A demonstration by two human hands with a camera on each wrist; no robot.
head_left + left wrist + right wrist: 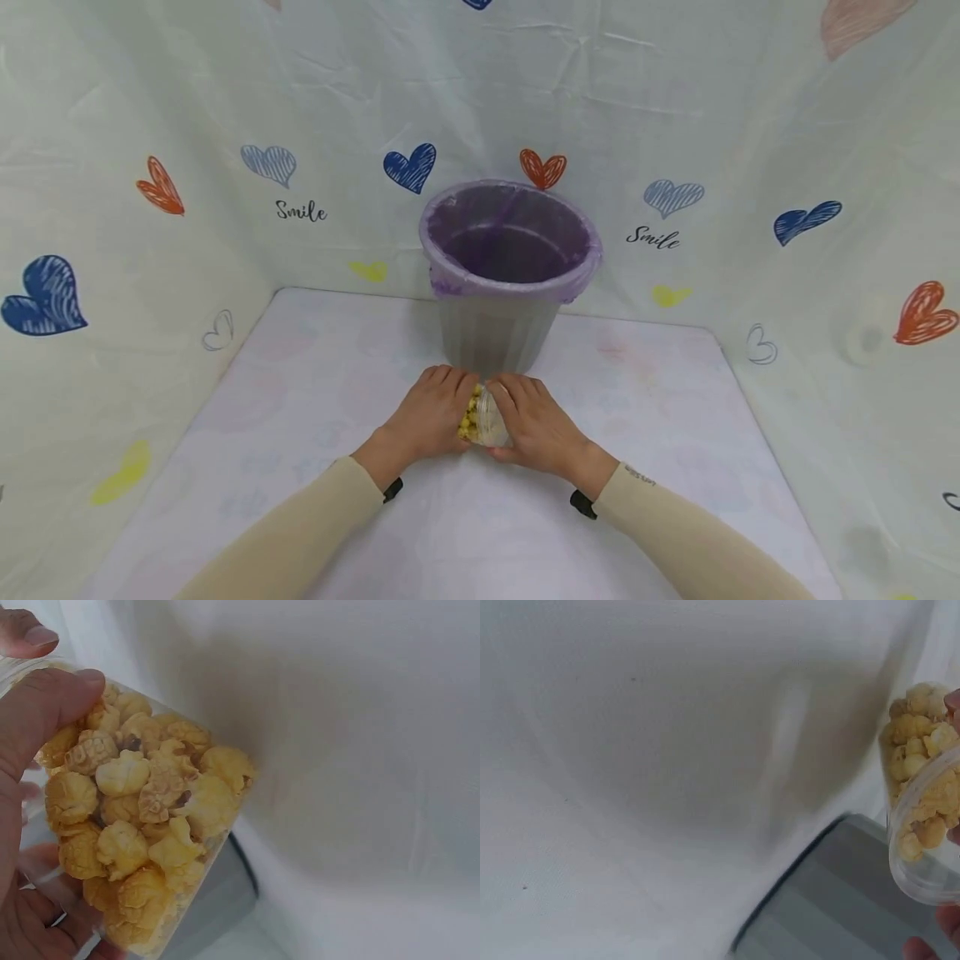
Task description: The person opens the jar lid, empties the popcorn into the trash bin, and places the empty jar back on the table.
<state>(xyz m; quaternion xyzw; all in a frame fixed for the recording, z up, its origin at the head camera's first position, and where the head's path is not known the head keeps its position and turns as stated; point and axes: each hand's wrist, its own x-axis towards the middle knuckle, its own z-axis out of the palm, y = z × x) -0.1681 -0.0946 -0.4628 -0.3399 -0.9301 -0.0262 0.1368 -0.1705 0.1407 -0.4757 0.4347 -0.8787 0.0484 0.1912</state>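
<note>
The person's left hand and right hand meet at a clear jar near the middle of the table, just on the near side of a grey bin. The jar is tipped on its side, its popcorn-filled body to the left and its ridged, see-through end to the right. The left fingers are clamped round the body — the left wrist view shows the thumb pressed flat over the popcorn, other fingers on the opposite side. The right fingers curl round the clear end, thumb on the near side and fingers on the far side (one cannot tell whether that end is a lid or the neck). Whether the jar touches the table is also hidden.

The bin stands upright at the far side, a purple liner folded over its rim. Behind it hangs a pale cloth printed with hearts and the word "Smile" — and beige sleeves cover both forearms, a dark band showing at the right wrist
</note>
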